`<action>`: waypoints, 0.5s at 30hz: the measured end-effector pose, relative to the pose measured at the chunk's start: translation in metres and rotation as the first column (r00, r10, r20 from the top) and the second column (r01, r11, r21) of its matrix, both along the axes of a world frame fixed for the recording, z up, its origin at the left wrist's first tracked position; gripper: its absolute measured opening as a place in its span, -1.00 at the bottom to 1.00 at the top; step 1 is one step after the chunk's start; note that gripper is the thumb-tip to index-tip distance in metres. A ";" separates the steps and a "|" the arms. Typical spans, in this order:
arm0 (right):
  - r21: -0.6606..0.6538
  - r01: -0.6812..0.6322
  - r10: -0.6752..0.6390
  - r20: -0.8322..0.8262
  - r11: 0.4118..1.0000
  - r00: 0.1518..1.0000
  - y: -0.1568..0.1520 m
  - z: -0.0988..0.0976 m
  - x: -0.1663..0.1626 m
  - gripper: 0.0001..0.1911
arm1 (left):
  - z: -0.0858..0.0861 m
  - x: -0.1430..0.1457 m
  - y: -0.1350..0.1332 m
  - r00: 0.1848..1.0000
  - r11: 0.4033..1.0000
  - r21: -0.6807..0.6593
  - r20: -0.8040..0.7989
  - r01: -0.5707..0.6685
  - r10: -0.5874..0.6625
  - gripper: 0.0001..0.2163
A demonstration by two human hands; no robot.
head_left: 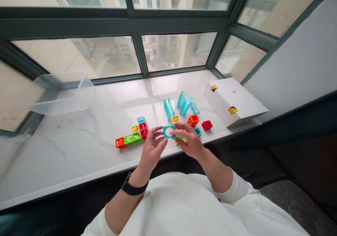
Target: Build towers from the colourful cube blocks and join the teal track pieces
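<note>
My left hand (152, 149) and my right hand (190, 140) both pinch a blue square block with a round hole (168, 131), held just above the white marble sill (79, 148). To its left lies a joined cluster of orange, green, yellow, red and blue cube blocks (133, 133). Behind my right hand sit a yellow block (175, 119), an orange block (193, 120) and a red block (207, 125). A green piece (179, 138) and a blue piece (198, 131) peek out under my right hand. Teal curved track pieces (181, 104) lie farther back.
A clear plastic bin (61, 94) stands at the back left of the sill. A white cardboard box (233, 101) rests at the right end. Green-framed windows (139, 53) rise behind. The sill's front edge runs just below my hands.
</note>
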State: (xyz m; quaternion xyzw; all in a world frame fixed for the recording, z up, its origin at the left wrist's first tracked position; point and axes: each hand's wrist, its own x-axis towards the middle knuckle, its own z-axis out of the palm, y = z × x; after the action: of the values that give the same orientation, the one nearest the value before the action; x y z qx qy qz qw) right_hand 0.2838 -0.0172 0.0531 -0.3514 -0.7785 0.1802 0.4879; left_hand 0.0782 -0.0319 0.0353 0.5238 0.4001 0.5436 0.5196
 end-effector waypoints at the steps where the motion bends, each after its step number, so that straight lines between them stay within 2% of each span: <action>1: -0.006 -0.012 0.012 0.003 1.000 1.000 -0.001 0.000 0.001 -0.73 | 0.001 -0.002 -0.002 0.996 0.998 0.058 -0.083 -0.012 0.017 -0.50; 3: -0.020 -0.042 0.043 0.019 0.999 0.999 -0.004 0.001 0.001 -0.72 | 0.003 -0.005 -0.006 0.968 0.986 0.165 -0.245 -0.021 0.062 -0.45; 6: -0.032 -0.070 0.072 0.061 0.997 0.996 -0.009 0.001 0.001 -0.68 | 0.004 -0.009 -0.011 0.907 0.969 0.245 -0.400 -0.035 0.134 -0.53; 10: -0.047 -0.055 0.058 0.056 0.997 0.997 -0.015 -0.003 0.005 -0.53 | 0.001 -0.007 -0.014 0.890 0.984 0.173 -0.441 -0.042 0.115 -0.57; 12: -0.061 0.019 -0.018 0.017 0.998 1.000 -0.018 -0.011 0.014 -0.53 | -0.001 -0.004 -0.015 0.901 0.992 0.125 -0.425 -0.031 0.081 -0.57; 15: -0.095 0.284 -0.291 -0.074 0.954 0.954 -0.017 -0.033 0.037 -0.63 | -0.002 0.002 -0.015 0.913 0.995 0.099 -0.406 -0.002 0.042 -0.56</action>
State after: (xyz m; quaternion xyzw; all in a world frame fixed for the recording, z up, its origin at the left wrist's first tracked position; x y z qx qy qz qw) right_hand 0.3206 -0.0342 0.0198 -0.4727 -0.6887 0.1548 0.5275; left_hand 0.0800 -0.0467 0.0331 0.6454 0.4788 0.4471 0.3929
